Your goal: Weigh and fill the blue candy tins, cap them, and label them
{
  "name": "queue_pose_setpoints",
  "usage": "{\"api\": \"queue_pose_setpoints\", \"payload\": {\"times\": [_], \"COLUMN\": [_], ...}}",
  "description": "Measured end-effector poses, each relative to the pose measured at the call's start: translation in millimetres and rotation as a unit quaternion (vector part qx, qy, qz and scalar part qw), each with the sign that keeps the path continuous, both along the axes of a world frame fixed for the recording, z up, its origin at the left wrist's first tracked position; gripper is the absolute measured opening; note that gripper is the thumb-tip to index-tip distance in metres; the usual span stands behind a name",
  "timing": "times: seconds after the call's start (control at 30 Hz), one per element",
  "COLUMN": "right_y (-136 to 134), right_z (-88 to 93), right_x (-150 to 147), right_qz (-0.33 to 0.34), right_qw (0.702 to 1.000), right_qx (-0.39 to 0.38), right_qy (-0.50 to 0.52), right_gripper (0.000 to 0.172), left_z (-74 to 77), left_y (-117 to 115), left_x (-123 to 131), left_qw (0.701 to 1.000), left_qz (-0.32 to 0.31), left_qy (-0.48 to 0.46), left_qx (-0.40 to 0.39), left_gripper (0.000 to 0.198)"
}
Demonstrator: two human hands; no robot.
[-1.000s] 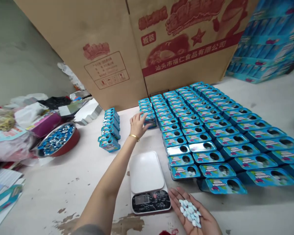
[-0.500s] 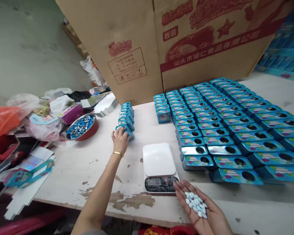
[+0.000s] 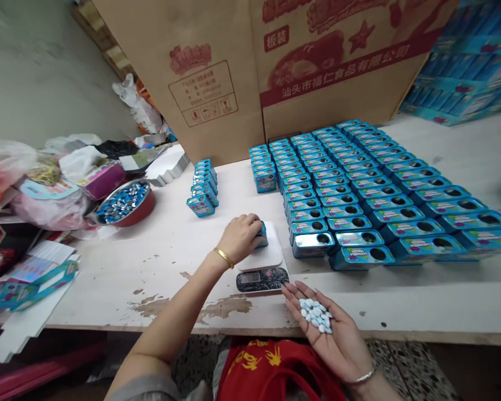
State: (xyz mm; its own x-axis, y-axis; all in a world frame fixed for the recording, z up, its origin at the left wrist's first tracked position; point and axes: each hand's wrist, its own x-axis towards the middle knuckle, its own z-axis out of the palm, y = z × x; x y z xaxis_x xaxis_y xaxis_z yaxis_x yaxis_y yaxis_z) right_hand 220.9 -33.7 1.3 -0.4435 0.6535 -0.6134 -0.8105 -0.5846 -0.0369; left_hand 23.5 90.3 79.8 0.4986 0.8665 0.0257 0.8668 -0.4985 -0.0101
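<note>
My left hand [image 3: 242, 238] is closed around a blue tin [image 3: 262, 234] over the white plate of a kitchen scale [image 3: 271, 253]. The fingers hide much of that tin, and whether it rests on the plate I cannot tell. Just right of the scale's display, my right hand [image 3: 338, 340] lies palm up and cupped, with a small heap of pale blue and white candies [image 3: 315, 314] in it. To the left stands a short row of blue tins [image 3: 201, 205]. Many more tins with round holes in their tops [image 3: 350, 223] fill the right side in columns.
A large cardboard box [image 3: 217, 133] stands along the back. At left are a red bowl [image 3: 144, 214] of blue and silver wrapped pieces, plastic bags [image 3: 52, 206] and folded card [image 3: 25, 317]. Stacked blue packs [image 3: 463, 72] stand at the back right.
My left hand has moved from the left row to the scale, and a tin is in it now. The front tin of the nearest right-hand column is gone. My right hand still holds the candies.
</note>
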Motion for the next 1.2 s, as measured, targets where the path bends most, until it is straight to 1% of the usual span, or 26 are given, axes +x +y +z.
{"api": "queue_pose_setpoints", "payload": {"times": [0.07,0.1,0.17,0.23,0.27,0.3,0.37,0.4,0.47,0.57,0.67,0.73,0.83,0.9,1.03,1.13,1.2], "right_y": [-1,-2,-3,-4,-4,-4,-5,-5,-7,-9,-11,-10,-9,-8,-3,5,11], "right_z": [-0.4,-1.0,-2.8,-4.8,-5.7,-6.5,-8.2,-9.3,-12.1,-16.3,-16.6,-14.6,-12.5,-12.3,-9.8,-5.2,-1.1], "right_x": [2,2,2,1,1,0,0,1,2,2,1,-1,-3,-5,-9,-13,-17], "right_qz": [-0.003,-0.003,-0.005,-0.003,0.000,0.004,0.012,0.009,-0.004,-0.016,-0.013,-0.008,-0.001,0.000,-0.008,-0.013,-0.014], "right_qw": [1.000,1.000,1.000,1.000,1.000,1.000,1.000,1.000,0.999,0.999,0.999,0.999,1.000,1.000,0.999,1.000,1.000], "right_qx": [0.003,0.003,0.001,0.001,0.001,0.000,-0.008,-0.016,-0.031,-0.037,-0.033,-0.030,-0.026,-0.028,-0.034,-0.024,-0.011], "right_qy": [0.003,0.004,0.002,-0.003,-0.003,-0.002,0.003,0.002,-0.008,-0.023,-0.023,-0.014,-0.009,-0.010,-0.009,-0.008,-0.002], "right_gripper": [0.029,0.030,0.031,0.032,0.032,0.032,0.033,0.034,0.036,0.035,0.033,0.032,0.030,0.029,0.034,0.036,0.035], "left_z": [1.3,1.2,-3.6,-15.8,-23.8,-32.2,-46.9,-52.1,-57.3,-57.3,-58.2,-61.5,-66.8,-68.5,-67.2,-62.2,-55.4], "left_y": [-15,-27,-55,-85,-98,-108,-120,-123,-123,-119,-120,-123,-125,-124,-119,-113,-105], "left_x": [6,11,27,45,54,61,70,73,73,69,68,69,69,66,54,45,40], "left_qw": [0.997,0.995,0.991,0.979,0.976,0.976,0.979,0.979,0.974,0.961,0.954,0.956,0.965,0.963,0.943,0.928,0.919], "left_qz": [0.015,0.006,-0.053,-0.125,-0.134,-0.131,-0.101,-0.086,-0.065,-0.064,-0.071,-0.054,-0.026,-0.036,-0.081,-0.108,-0.106], "left_qy": [-0.059,-0.088,-0.123,-0.124,-0.119,-0.114,-0.112,-0.119,-0.144,-0.189,-0.207,-0.201,-0.185,-0.198,-0.288,-0.340,-0.372], "left_qx": [0.038,0.038,-0.019,-0.105,-0.123,-0.132,-0.138,-0.144,-0.164,-0.190,-0.207,-0.205,-0.187,-0.178,-0.144,-0.109,-0.075], "left_gripper": [0.029,0.032,0.031,0.029,0.029,0.029,0.024,0.022,0.018,0.016,0.022,0.022,0.016,0.012,0.010,0.012,0.014]}}
